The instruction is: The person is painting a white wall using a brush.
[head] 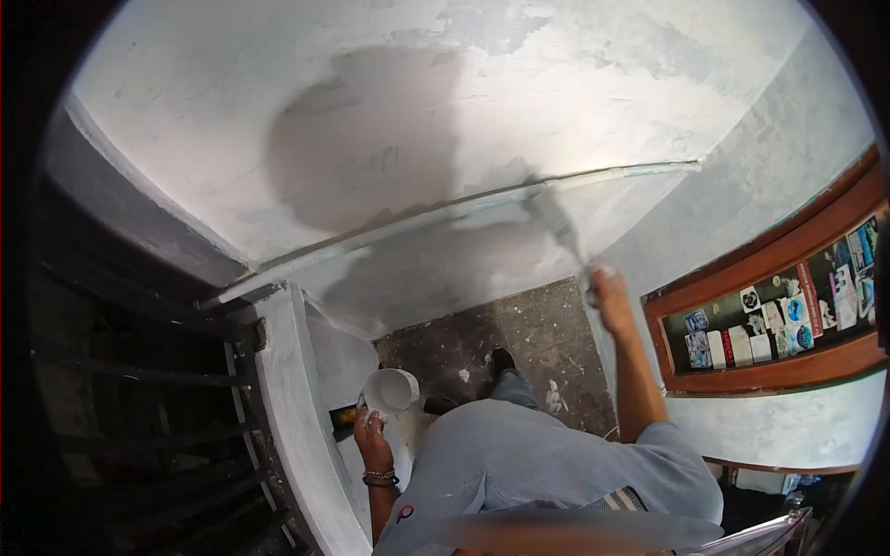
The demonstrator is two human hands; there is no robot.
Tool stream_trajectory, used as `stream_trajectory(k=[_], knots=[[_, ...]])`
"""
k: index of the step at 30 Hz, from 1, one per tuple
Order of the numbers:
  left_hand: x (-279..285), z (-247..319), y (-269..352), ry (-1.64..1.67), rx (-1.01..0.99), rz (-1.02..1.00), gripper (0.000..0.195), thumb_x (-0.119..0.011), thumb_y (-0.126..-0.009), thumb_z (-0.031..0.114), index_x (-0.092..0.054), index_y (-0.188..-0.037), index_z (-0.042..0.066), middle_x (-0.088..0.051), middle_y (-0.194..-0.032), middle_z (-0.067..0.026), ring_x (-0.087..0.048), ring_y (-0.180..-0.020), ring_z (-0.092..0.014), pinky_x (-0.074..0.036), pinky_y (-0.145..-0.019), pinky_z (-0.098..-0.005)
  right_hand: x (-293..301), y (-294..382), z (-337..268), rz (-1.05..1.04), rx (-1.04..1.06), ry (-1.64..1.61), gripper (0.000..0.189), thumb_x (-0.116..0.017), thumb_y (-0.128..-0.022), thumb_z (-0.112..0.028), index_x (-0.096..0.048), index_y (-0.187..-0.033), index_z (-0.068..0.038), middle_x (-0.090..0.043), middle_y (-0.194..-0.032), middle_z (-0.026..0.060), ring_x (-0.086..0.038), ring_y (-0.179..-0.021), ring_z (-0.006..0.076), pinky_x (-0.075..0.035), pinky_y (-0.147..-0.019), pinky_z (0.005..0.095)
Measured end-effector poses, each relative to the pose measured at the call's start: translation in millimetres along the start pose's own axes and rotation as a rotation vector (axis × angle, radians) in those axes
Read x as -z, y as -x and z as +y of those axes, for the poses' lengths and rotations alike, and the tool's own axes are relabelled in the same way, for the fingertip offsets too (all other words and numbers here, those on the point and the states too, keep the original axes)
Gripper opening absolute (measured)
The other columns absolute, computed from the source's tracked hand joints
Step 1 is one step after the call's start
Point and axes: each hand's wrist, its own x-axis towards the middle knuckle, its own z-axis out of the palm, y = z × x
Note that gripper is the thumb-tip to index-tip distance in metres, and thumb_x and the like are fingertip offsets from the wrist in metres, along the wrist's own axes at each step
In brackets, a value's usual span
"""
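Note:
My right hand (606,295) grips the handle of a paintbrush (562,224), blurred, its bristles at a narrow painted pipe or ledge (445,214) that crosses the wall. Whether the bristles touch it I cannot tell. White smears mark the fingers of that hand. Low on the left, my left hand (373,434) holds a white container (391,390) by its side, opening upward. Its inside looks pale, and the level of anything in it is unclear. The white wall (556,83) before me has grey patches, and a large shadow falls across it.
On the right, a wood-framed panel (758,323) covered in stickers is set in the wall. Dark bars (146,375) stand at the left beside a white post (292,389). Below, the speckled dark floor (549,333) carries my shoe (502,359).

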Motion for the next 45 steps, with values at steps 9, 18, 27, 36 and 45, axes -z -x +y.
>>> stream_trajectory(k=[9,18,27,36,45], knots=[[-3,19,1,-0.150,-0.067,-0.054,0.028,-0.045,-0.084,0.010,-0.050,-0.106,-0.008,-0.054,-0.100,-0.0123,-0.050,-0.089,-0.018,-0.040,-0.079,-0.0282,-71,-47,30,-0.426,0.349,0.182,0.035,-0.051,-0.087,-0.028,-0.057,-0.109,-0.002,-0.053,-0.066,0.0001,-0.046,-0.060,0.0080,-0.039,-0.055,0.0232],[8,5,7,-0.070,0.005,0.005,0.028,-0.046,-0.086,0.012,-0.050,-0.107,-0.007,-0.054,-0.099,-0.0120,-0.050,-0.089,-0.017,-0.040,-0.078,-0.0281,35,-34,55,0.064,0.043,-0.240,0.034,-0.049,-0.088,-0.034,-0.055,-0.104,-0.005,-0.042,-0.061,-0.0058,-0.035,-0.047,0.0030,-0.026,-0.040,0.0195],[23,3,19,-0.089,0.014,-0.029,0.032,-0.045,-0.087,0.010,-0.045,-0.113,-0.007,-0.043,-0.122,-0.0168,-0.046,-0.108,-0.022,-0.039,-0.090,-0.0309,-147,-11,52,0.095,-0.101,-0.553,0.027,-0.046,-0.090,-0.032,-0.046,-0.103,-0.008,-0.042,-0.069,-0.0022,-0.038,-0.054,0.0062,-0.034,-0.044,0.0206],[22,5,38,0.047,-0.011,0.121,0.034,-0.039,-0.085,0.005,-0.044,-0.117,-0.006,-0.052,-0.107,-0.0125,-0.050,-0.095,-0.018,-0.039,-0.081,-0.0253,-231,60,43,-0.538,0.001,-0.226,0.043,-0.047,-0.090,-0.029,-0.039,-0.124,-0.003,-0.048,-0.078,0.0012,-0.045,-0.064,0.0074,-0.040,-0.056,0.0225],[30,-18,26,0.070,0.031,0.110,0.034,-0.046,-0.087,0.013,-0.045,-0.115,-0.006,-0.049,-0.114,-0.0133,-0.050,-0.101,-0.019,-0.042,-0.084,-0.0287,-144,7,39,-0.478,0.551,0.342,0.040,-0.045,-0.089,-0.036,-0.050,-0.115,-0.006,-0.056,-0.085,0.0107,-0.052,-0.076,0.0171,-0.044,-0.063,0.0311]])
